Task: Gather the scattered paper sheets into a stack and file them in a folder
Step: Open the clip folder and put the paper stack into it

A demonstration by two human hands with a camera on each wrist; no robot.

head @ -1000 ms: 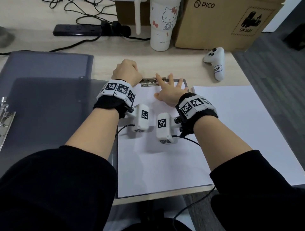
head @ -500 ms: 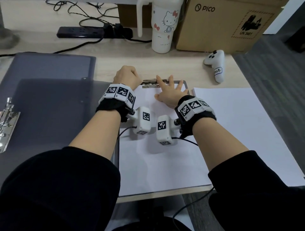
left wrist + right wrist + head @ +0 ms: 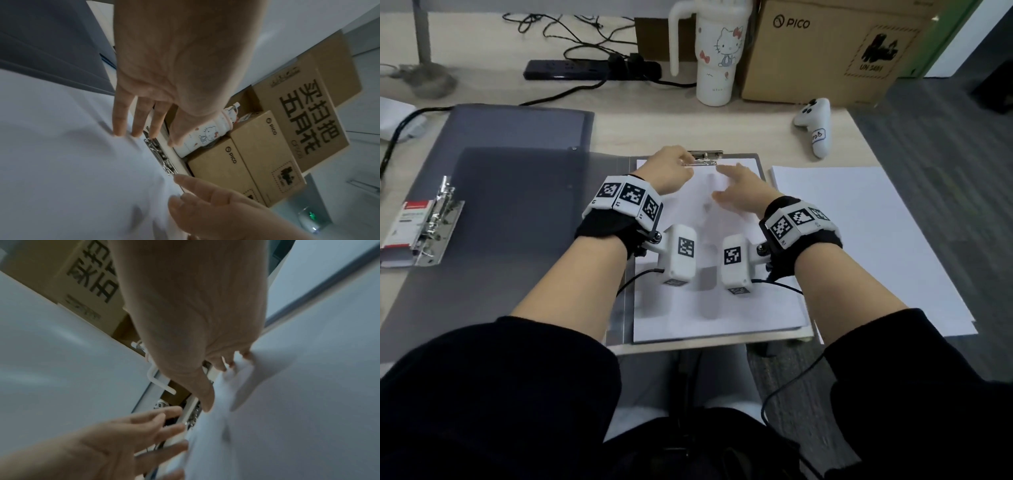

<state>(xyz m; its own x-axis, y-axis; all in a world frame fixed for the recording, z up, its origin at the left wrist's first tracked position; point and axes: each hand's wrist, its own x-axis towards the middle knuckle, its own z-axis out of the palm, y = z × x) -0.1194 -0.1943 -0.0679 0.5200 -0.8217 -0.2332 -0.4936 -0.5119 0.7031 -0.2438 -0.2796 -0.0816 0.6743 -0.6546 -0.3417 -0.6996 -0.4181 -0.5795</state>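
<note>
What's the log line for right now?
step: filing | left hand: straight fingers at metal clip | right hand: open, touching sheets by clip | sheets: lying in open folder | loose paper: beside folder, right

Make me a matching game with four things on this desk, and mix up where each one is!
Things:
1. metal clip
2. white controller
3. cat cup
4. loose paper sheets

Places:
A. beside the cardboard box, at the back
B. on the table's right side, next to the folder
C. at the top of the filed paper
D. in front of the cardboard box, near the table's right edge

Pairs: 1-C, 2-D, 3-A, 4-B
</note>
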